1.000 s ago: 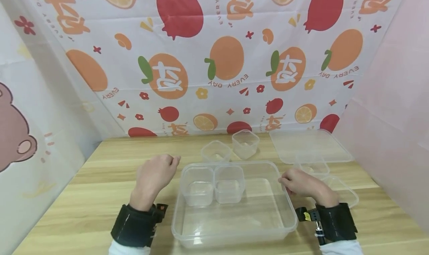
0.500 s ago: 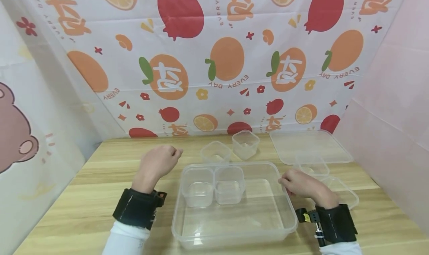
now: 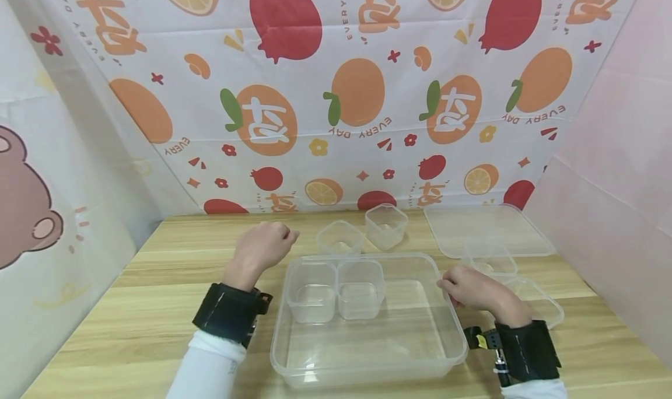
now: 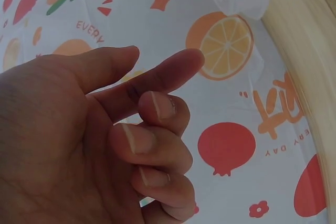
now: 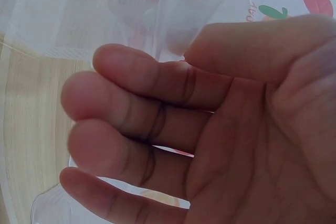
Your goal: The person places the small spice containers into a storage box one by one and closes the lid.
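Observation:
In the head view, a large clear plastic container (image 3: 367, 361) stands on the table with two small clear square cups, a left one (image 3: 311, 311) and a right one (image 3: 360, 308), side by side in its far left part. My right hand (image 3: 475, 291) holds the container's right rim, thumb and index finger at its edge in the right wrist view. Over the table beyond the far left corner, my left hand (image 3: 265, 247) holds nothing. Its fingers (image 4: 157, 142) hang loosely curled in the left wrist view. Nearest to it is another clear cup (image 3: 339, 240), behind the container.
One more clear cup (image 3: 385, 227) stands at the back. A flat clear lid (image 3: 488, 224) lies at the back right. Close to my right hand are another clear cup (image 3: 493, 258) and a clear piece with a rounded rim (image 3: 543, 308). A printed cloth (image 3: 315, 171) hangs behind the table.
My left hand has moved away from me and to the right, toward the cup behind the container. The right hand has stayed at the rim, and the cups stand where they were.

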Demonstrator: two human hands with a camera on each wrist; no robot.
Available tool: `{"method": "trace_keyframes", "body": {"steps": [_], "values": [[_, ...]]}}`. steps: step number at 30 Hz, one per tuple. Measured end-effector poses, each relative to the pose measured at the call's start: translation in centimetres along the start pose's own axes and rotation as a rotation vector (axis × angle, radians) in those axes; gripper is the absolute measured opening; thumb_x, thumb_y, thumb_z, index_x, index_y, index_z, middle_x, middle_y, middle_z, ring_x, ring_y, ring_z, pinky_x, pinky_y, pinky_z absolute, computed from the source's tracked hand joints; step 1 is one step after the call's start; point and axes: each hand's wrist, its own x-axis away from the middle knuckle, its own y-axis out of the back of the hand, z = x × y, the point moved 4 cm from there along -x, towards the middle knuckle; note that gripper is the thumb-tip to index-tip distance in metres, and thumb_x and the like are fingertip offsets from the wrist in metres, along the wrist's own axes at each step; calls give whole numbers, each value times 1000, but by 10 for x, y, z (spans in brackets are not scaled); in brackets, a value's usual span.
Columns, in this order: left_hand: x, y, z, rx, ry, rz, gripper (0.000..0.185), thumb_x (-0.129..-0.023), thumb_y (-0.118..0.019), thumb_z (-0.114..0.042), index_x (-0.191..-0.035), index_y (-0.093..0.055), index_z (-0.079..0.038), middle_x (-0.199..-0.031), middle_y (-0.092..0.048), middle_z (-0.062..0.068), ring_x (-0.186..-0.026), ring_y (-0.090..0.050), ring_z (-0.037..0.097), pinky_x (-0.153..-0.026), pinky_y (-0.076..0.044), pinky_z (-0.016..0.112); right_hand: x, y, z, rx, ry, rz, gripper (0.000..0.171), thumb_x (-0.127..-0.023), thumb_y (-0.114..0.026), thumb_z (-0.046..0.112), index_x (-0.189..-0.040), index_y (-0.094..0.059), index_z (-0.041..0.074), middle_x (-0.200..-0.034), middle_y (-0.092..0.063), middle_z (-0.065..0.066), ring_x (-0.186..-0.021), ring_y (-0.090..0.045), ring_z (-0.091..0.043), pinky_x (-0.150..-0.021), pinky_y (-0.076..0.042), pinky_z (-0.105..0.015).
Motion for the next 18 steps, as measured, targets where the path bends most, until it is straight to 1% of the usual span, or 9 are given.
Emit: {"method": "trace_keyframes", "body": {"steps": [6, 11, 18], "values": [[-7, -1, -10, -14, -6, 30, 46, -104, -53, -25, -60, -46, -15, -58, -34, -3, -55, -36, 16, -54, -28, 33, 0, 1, -1, 0, 9, -2, 41, -103, -50, 5, -63, -54, 8, -54, -40, 7, -47, -33, -9, -48, -29, -26], [-14, -4, -15, -20, -4, 56, 46, -105, -55, -26, -61, -47, -15, -58, -35, -2, -54, -37, 16, -53, -29, 32, 0, 0, -2, 6, 5, -8, 40, -103, -51, 5, -63, -55, 7, -54, -40, 7, -47, -33, -9, -48, -29, -26], [-21, -9, -14, -33, 3, 89, 46, -104, -56, -26, -60, -49, -14, -58, -35, -2, -54, -38, 16, -53, -29, 31, 0, 1, -2, 11, 4, -4, 40, -103, -50, 6, -63, -55, 8, -54, -40, 7, -47, -33, -8, -48, -30, -26]]}}
